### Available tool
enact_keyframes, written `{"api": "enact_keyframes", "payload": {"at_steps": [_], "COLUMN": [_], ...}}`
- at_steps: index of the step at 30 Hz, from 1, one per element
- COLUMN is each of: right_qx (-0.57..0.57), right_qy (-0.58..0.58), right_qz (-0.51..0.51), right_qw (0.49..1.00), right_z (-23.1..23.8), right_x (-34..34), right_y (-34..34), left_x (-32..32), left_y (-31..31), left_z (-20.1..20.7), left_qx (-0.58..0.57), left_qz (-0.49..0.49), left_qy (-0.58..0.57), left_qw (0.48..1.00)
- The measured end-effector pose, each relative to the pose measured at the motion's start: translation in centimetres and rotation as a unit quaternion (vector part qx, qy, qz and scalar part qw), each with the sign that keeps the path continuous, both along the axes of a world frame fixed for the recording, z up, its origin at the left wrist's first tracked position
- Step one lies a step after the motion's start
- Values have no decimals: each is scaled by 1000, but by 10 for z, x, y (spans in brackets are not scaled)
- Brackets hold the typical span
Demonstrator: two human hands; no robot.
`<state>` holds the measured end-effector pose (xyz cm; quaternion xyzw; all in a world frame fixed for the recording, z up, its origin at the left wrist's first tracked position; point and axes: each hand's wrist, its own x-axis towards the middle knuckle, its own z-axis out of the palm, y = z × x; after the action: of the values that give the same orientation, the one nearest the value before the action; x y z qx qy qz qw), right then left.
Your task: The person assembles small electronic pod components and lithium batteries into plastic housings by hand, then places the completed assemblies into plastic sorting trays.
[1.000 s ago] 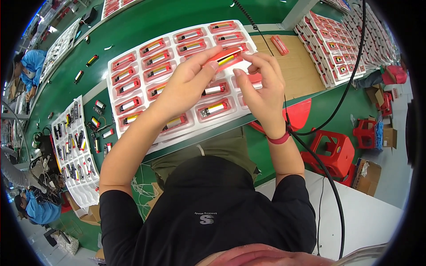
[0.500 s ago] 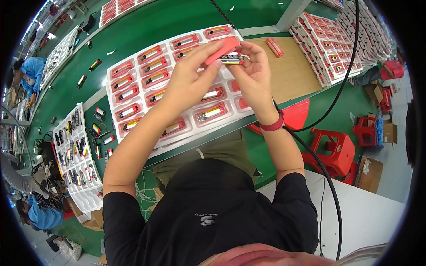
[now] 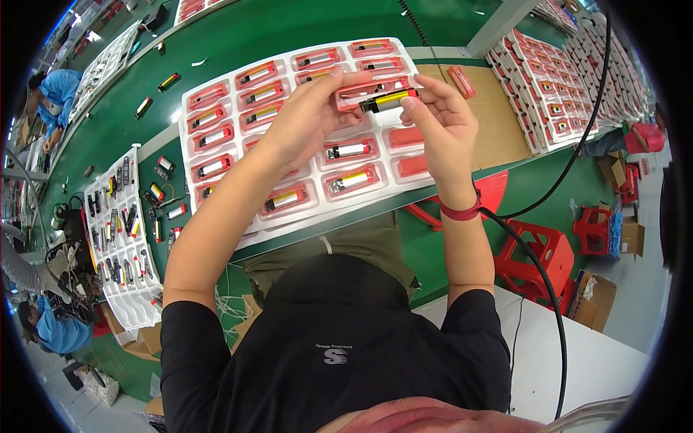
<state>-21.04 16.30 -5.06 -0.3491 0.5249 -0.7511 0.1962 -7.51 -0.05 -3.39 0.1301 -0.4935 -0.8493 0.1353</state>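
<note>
My left hand [image 3: 307, 119] grips a red plastic shell [image 3: 351, 92] by its left end, the hollow side showing. In my right hand [image 3: 449, 130], thumb and fingers pinch a battery with a black circuit end [image 3: 390, 101], its wrap yellow and silver. The battery lies along the near edge of the shell, slightly tilted; whether they touch I cannot tell. Below both hands is a white moulded tray [image 3: 361, 200] with red shells in its pockets. Many of these hold batteries with boards, such as the battery [image 3: 348, 149]; at the right, a red shell [image 3: 406, 137] shows a plain face.
Brown cardboard [image 3: 498, 126] with one red shell [image 3: 462, 81] lies to the right, beside stacked filled trays [image 3: 541, 86]. Leftward are loose batteries [image 3: 168, 81] and a tray of small boards [image 3: 119, 245]. A black cable [image 3: 552, 289] hangs near a red stool [image 3: 534, 252]. Co-workers sit at far left.
The red shell has turned from its plain face to its hollow side. My right hand has moved away from my left, and the battery shows more fully. The view has shifted slightly.
</note>
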Motion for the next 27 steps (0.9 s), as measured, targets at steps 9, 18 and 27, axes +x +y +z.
{"api": "enact_keyframes", "payload": {"at_steps": [9, 18, 27], "right_qx": [10, 31, 130], "right_qy": [23, 149, -42], "right_qz": [-44, -88, 74], "right_qw": [999, 984, 988], "right_z": [-3, -15, 1], "right_x": [15, 12, -2], "right_y": [-14, -14, -8], "left_x": [1, 1, 5], "left_y": [8, 10, 13], "left_z": [-9, -15, -15], "left_qx": [-19, -25, -218], "left_qz": [-30, -39, 40], "left_qy": [26, 31, 4], "left_qw": [999, 998, 975]}}
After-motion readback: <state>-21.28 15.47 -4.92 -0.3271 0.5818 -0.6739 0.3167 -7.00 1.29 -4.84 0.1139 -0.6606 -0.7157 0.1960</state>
